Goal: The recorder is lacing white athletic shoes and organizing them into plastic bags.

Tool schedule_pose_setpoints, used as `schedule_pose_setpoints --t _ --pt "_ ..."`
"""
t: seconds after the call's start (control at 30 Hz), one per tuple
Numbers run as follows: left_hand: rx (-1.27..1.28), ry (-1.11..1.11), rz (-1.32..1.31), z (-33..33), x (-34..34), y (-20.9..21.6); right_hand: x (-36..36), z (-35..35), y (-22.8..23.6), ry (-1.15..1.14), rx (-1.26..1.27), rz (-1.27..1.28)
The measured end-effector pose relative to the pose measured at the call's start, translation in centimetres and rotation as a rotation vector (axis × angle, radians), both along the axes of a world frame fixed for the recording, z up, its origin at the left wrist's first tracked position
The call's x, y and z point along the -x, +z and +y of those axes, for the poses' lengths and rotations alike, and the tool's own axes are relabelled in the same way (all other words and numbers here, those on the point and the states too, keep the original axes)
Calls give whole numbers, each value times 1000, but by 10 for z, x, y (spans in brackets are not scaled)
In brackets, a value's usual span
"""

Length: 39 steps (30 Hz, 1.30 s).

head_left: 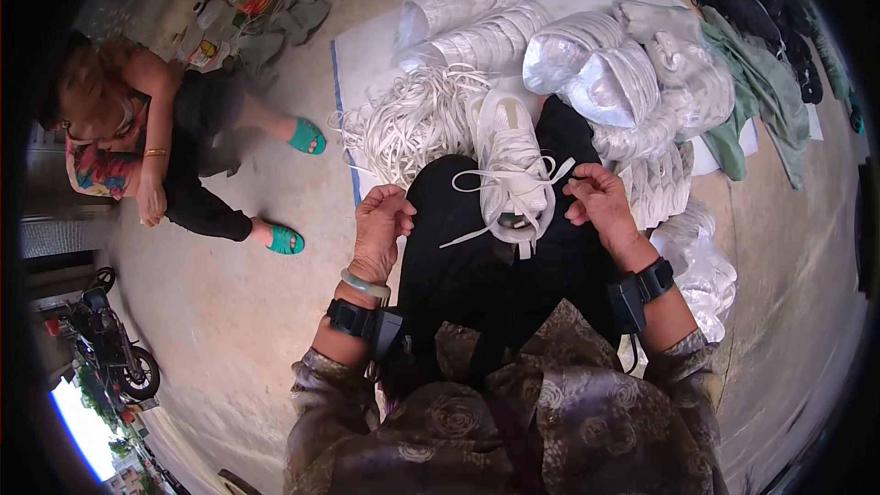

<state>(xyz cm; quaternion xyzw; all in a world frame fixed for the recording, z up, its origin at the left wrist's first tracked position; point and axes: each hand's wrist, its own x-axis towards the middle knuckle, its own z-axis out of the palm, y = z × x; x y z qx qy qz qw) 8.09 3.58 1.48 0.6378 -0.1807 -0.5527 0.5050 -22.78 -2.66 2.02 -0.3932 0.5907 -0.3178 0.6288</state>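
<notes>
A white lace-up sneaker (513,160) rests between my black-trousered knees, its heel and pull tab toward me. White shoelace (536,178) is tied across its opening, with a loop out to each side and one loose end trailing toward the lower left. My left hand (383,223) is held left of the shoe, fingers curled in, with no lace seen leading into it. On the other side my right hand (601,205) hovers close to the right lace loop, fingers bent but a little apart. Nothing shows in its grasp.
A tangled heap of white laces (417,124) lies ahead on a white sheet (367,55). Clear-wrapped stacks of white shoe pieces (605,73) sit ahead and right, beside green cloth (765,101). Another person (137,128) sits at left in green slippers (286,239); a motorcycle (115,339) stands behind.
</notes>
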Motion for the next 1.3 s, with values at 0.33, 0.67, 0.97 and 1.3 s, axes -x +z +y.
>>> schedule_pose_setpoints --t 0.33,0.67,0.97,1.3 --pt "42 -144 -3 -12 12 -4 -13 -9 -16 -91 -63 -155" --pt "19 -342 -159 -47 43 -2 0 -14 4 -4 150 -28" --pt "-17 -662 -216 -71 57 -7 -4 -35 -1 48 114 -119" --pt "20 -712 -466 -74 72 -17 -17 -37 -18 346 145 168"
